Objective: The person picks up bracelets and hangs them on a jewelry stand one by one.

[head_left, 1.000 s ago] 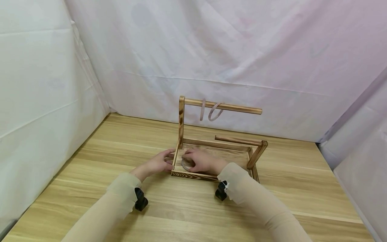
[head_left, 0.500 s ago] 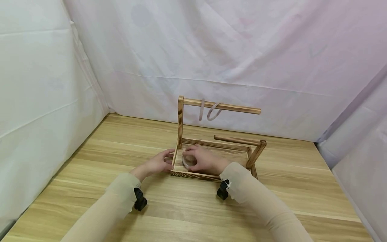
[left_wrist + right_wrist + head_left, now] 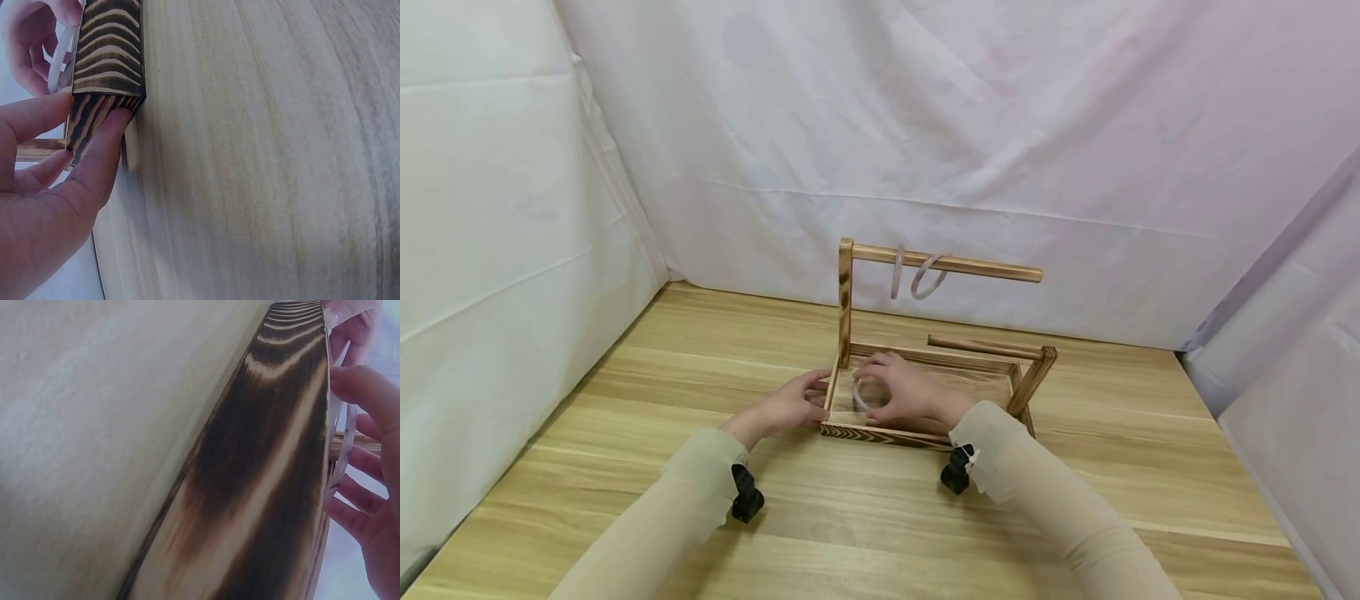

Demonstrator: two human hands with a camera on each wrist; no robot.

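In the head view, my right hand is inside a wooden tray stand, holding a pale translucent bangle between thumb and curled fingers. The bangle stands tilted up close to the tray's front wall in the right wrist view. My left hand touches the tray's left end wall near the front corner with fairly straight fingers. In the left wrist view, fingertips rest against that striped wooden corner. Two more bangles, one nearly edge-on and one turned, hang on the stand's upper bar.
A shorter, lower bar juts leftward from a post at the tray's right end. The taller post rises at its left back. Wood-grain tabletop surrounds the tray, with pale cloth hanging behind.
My right hand has lifted the bangle's edge slightly off the tray floor and tilted it, fingers drawing round it. My left hand stays at the tray's left end.
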